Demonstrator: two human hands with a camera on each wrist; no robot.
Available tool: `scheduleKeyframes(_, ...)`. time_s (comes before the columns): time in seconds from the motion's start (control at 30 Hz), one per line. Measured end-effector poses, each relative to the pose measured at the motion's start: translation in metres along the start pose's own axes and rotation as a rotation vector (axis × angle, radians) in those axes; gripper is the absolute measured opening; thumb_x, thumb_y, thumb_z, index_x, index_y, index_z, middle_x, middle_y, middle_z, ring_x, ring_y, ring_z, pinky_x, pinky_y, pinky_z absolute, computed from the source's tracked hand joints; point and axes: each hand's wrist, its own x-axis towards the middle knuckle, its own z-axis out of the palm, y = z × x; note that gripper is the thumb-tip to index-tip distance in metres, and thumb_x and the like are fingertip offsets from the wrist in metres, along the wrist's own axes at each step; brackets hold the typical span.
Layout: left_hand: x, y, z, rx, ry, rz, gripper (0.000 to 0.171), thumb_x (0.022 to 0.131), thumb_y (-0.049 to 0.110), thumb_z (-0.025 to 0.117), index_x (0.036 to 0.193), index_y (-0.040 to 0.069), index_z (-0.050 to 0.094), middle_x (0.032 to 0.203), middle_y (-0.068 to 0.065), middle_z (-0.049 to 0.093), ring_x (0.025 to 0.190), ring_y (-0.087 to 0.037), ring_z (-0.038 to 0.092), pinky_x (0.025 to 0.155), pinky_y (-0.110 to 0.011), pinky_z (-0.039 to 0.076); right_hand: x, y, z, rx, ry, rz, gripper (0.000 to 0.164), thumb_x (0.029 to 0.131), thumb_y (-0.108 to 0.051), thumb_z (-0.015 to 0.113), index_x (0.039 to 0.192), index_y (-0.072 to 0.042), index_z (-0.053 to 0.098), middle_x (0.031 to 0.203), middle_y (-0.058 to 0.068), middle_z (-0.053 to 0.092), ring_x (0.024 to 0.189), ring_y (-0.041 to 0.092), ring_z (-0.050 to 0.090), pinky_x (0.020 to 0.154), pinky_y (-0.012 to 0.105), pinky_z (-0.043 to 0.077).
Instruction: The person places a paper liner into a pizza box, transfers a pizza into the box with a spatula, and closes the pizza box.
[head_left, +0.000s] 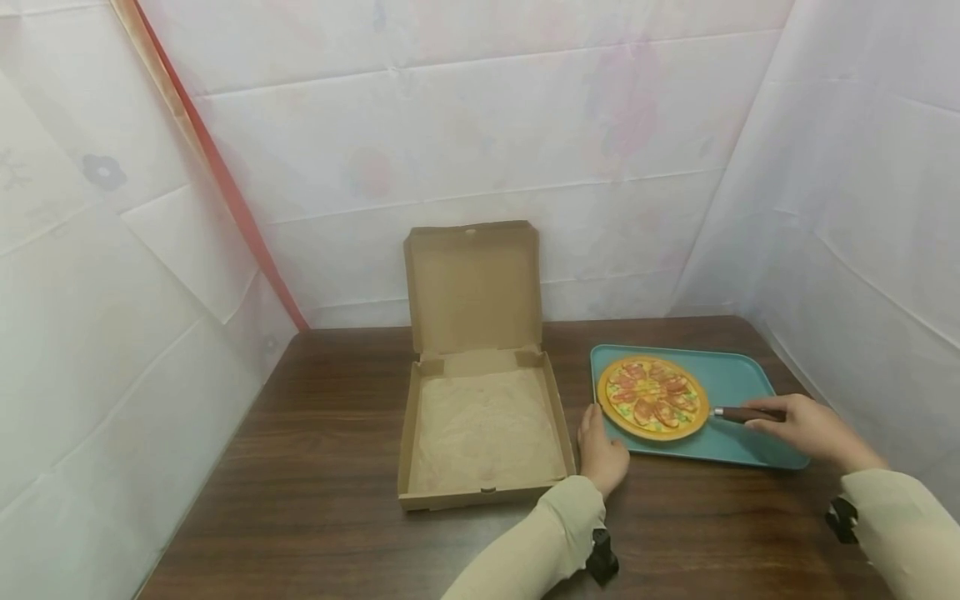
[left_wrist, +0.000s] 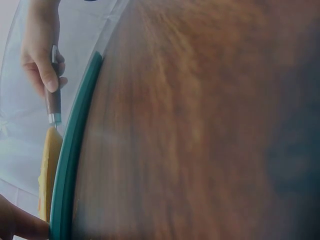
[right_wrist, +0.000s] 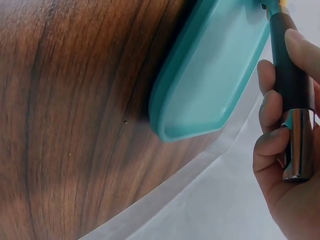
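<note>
A round pizza (head_left: 654,398) with a yellow-orange rim lies over the left part of a turquoise tray (head_left: 738,379). My right hand (head_left: 813,429) grips the dark handle of a pizza server (head_left: 738,413), whose blade is hidden at the pizza's right edge. Curled fingers around that handle (right_wrist: 290,65), with its metal end cap, show in the right wrist view. My left hand (head_left: 602,454) touches the tray's left edge beside the pizza, fingers pointing away from me and mostly straight. Only part of that hand (left_wrist: 22,222) shows in the left wrist view.
An open cardboard pizza box (head_left: 407,450) stands left of the tray, lid (head_left: 476,292) raised at the back and brown paper (head_left: 487,429) inside. Both are on a dark wooden table (head_left: 322,467), with white sheets (head_left: 480,142) hanging around it.
</note>
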Motion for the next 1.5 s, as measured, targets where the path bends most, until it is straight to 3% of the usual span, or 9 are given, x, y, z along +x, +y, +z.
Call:
scheduleKeyframes(0.1,-0.001,-0.007,0.003,-0.001,0.011,-0.002,0.062,0.091,-0.004,0.047,0.151,0.001,0.032,0.159,-0.014,0.027,0.147,-0.035,0.024,0.117,-0.049,0.029,-0.002,0.000,0.002,0.022,-0.001,0.011,0.053,0.094,-0.037,0.063,0.128,0.003,0.061,0.064,0.001,0.062,0.046,0.005,0.024,0.046,0.027,0.028)
scheduleKeyframes(0.3,-0.005,-0.016,0.006,-0.019,0.022,-0.004,0.062,0.091,-0.004,0.047,0.151,0.001,0.032,0.159,-0.014,0.027,0.147,-0.036,0.024,0.117,-0.049,0.030,-0.002,0.003,0.004,0.025,0.006,-0.003,0.054,0.095,-0.035,0.063,0.128,0.006,0.060,0.052,-0.002,0.048,0.045,0.003,0.020,0.043,0.025,0.030)
scheduleKeyframes(0.4,-0.010,-0.019,0.006,-0.034,0.021,-0.015,0.063,0.091,-0.004,0.047,0.151,0.001,0.031,0.159,-0.014,0.026,0.148,-0.036,0.023,0.117,-0.050,0.030,-0.003,0.004,0.003,0.008,0.003,-0.016,0.055,0.095,-0.036,0.062,0.128,0.007,0.059,0.070,0.010,0.068,0.045,0.004,0.026,0.046,0.026,0.033)
scheduleKeyframes(0.53,-0.017,-0.020,0.006,-0.061,0.007,-0.039,0.067,0.089,-0.004,0.049,0.152,0.000,0.029,0.160,-0.015,0.024,0.148,-0.037,0.020,0.117,-0.050,0.030,-0.003,0.003,0.000,-0.023,-0.004,-0.030,0.058,0.096,-0.039,0.060,0.129,0.009,0.058,0.100,0.021,0.073,0.051,0.005,0.041,0.052,0.028,0.039)
scheduleKeyframes(0.73,-0.021,-0.025,0.008,-0.083,-0.004,-0.033,0.068,0.086,-0.003,0.050,0.151,-0.004,0.029,0.158,-0.020,0.026,0.147,-0.038,0.023,0.118,-0.050,0.029,-0.005,0.003,-0.004,-0.045,0.015,-0.050,0.055,0.097,-0.038,0.059,0.129,0.007,0.058,0.056,-0.001,0.054,0.045,0.003,0.030,0.046,0.027,0.034)
scheduleKeyframes(0.83,-0.021,-0.030,0.008,-0.069,0.012,0.013,0.066,0.086,-0.003,0.051,0.149,-0.004,0.032,0.153,-0.020,0.035,0.144,-0.035,0.032,0.117,-0.047,0.031,-0.006,0.004,-0.003,-0.059,0.042,-0.081,0.052,0.097,-0.033,0.060,0.128,0.008,0.059,0.049,-0.009,0.031,0.042,0.003,0.024,0.043,0.025,0.031)
scheduleKeyframes(0.93,-0.021,-0.033,0.006,-0.067,0.025,0.084,0.062,0.085,-0.004,0.052,0.145,-0.001,0.040,0.146,-0.019,0.046,0.138,-0.032,0.042,0.114,-0.043,0.037,-0.005,0.005,-0.001,-0.073,0.049,-0.092,0.053,0.097,-0.033,0.060,0.128,0.010,0.058,0.049,-0.008,0.035,0.043,0.003,0.023,0.043,0.025,0.030)
scheduleKeyframes(1.1,-0.024,-0.028,-0.004,-0.036,-0.004,0.116,0.060,0.090,0.005,0.057,0.147,0.000,0.037,0.149,-0.020,0.043,0.140,-0.034,0.040,0.115,-0.046,0.036,-0.003,0.006,-0.001,-0.102,0.048,-0.081,0.056,0.097,-0.036,0.060,0.130,0.009,0.056,0.053,-0.001,0.051,0.045,0.004,0.023,0.047,0.025,0.031)
scheduleKeyframes(1.5,-0.021,-0.028,-0.058,0.071,-0.110,0.171,0.070,0.098,0.028,0.055,0.156,0.007,0.021,0.161,-0.014,0.025,0.148,-0.032,0.027,0.120,-0.049,0.027,-0.002,0.010,0.002,-0.114,0.076,-0.091,0.050,0.097,-0.034,0.061,0.130,0.004,0.059,0.050,-0.001,0.049,0.041,0.003,0.023,0.043,0.026,0.029)
